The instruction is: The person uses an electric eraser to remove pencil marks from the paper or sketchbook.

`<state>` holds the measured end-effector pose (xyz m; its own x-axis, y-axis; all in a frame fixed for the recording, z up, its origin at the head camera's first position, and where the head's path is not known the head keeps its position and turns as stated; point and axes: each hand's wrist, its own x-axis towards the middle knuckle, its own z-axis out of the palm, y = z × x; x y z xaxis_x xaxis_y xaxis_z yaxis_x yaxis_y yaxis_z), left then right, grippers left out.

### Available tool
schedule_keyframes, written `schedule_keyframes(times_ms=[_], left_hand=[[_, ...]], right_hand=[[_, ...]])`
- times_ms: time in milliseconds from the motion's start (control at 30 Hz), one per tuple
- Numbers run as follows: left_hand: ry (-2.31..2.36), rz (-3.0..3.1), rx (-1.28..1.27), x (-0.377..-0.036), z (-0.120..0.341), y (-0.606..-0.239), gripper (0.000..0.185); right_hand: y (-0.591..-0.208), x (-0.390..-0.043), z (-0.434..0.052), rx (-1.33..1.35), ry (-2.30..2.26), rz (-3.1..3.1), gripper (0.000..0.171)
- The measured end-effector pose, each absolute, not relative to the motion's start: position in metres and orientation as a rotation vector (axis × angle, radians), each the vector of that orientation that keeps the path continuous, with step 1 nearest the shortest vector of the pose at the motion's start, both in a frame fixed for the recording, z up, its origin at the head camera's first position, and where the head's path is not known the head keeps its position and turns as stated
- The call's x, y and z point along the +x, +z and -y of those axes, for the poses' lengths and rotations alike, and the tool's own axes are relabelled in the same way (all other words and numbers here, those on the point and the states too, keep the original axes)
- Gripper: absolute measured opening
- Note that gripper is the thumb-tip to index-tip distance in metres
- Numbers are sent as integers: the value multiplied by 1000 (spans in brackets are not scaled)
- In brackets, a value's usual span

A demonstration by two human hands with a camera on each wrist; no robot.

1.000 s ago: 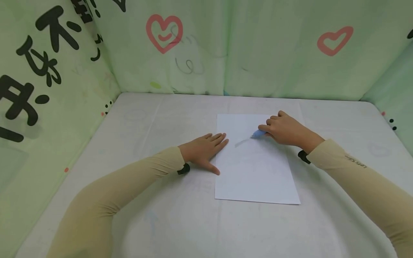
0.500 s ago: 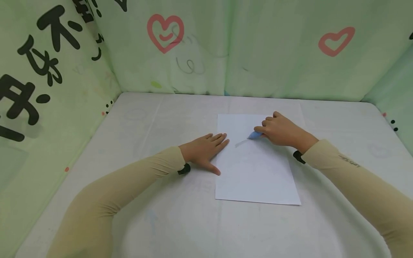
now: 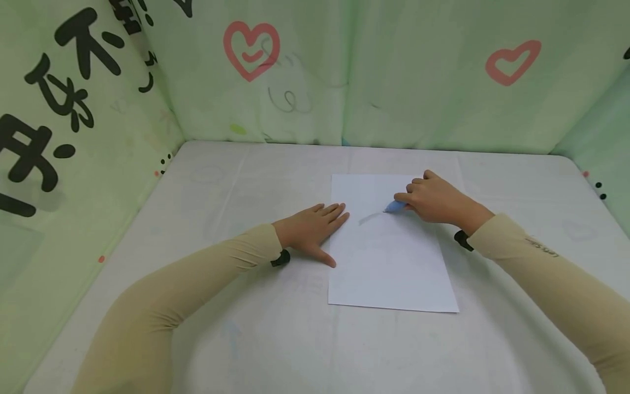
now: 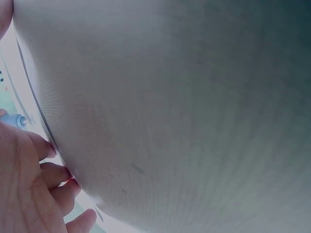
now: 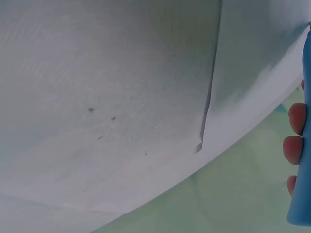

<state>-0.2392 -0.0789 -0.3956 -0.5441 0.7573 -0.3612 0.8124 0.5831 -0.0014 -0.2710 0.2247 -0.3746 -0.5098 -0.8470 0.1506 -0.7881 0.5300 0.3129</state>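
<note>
A white sheet of paper [image 3: 391, 268] lies on the white-covered table. My left hand [image 3: 314, 230] rests with spread, straight fingers on the sheet's left edge; in the left wrist view its fingers [image 4: 60, 194] show at lower left. In my right hand [image 3: 438, 200] I grip a thick blue pen [image 3: 396, 206], its narrow tip down at the paper. A short, faint grey stroke [image 3: 369, 218] runs left from that tip. The right wrist view shows the blue barrel [image 5: 302, 170] along the right edge, with fingertips [image 5: 293, 149] curled round it.
A pale green curtain [image 3: 408, 93] with red hearts and scribbles stands behind the table [image 3: 236, 339]. Another green side with large black characters [image 3: 64, 98] rises at the left, and one more at the right. Black bands show at both wrists.
My right hand and the pen slid slightly left along the stroke, then back right to about where they began. The left hand and the paper stay put.
</note>
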Motion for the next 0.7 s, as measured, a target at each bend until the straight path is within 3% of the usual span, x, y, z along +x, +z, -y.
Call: schedule_keyframes(times_ms=[700], left_hand=[[-223, -2504, 1282, -239, 78, -396, 111]], right_hand=[[-372, -268, -221, 1371, -305, 2495, 19]])
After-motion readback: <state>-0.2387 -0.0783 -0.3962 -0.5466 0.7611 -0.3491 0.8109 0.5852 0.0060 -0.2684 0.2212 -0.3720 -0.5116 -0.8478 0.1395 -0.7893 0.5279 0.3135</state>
